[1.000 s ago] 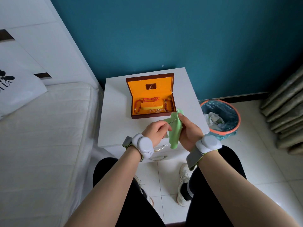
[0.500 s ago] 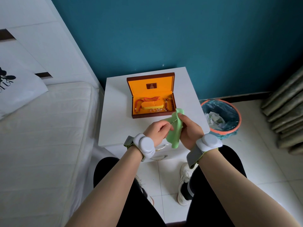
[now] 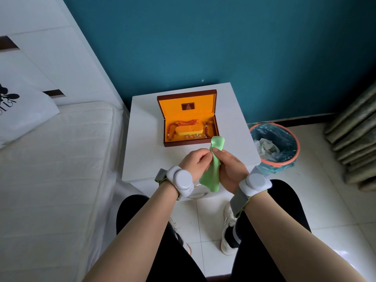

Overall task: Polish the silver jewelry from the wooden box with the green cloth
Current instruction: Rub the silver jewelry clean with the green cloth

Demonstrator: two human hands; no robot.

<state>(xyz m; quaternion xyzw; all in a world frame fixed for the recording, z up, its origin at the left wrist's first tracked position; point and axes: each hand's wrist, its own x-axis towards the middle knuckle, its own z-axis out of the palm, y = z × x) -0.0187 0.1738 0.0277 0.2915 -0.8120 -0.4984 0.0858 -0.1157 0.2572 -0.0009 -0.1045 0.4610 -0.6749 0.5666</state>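
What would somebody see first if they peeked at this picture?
Probably the open wooden box with its bright orange lining, on the white nightstand by the teal wall. Just in front, the left hand and right hand pinch a green cloth between them.

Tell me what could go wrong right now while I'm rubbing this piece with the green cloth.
Both hands, left hand and right hand, work past the front edge of the white nightstand, so a slipped piece would likely drop to the tiled floor. The jewelry is hidden inside the green cloth, so you can't watch it. The open bin sits close by.
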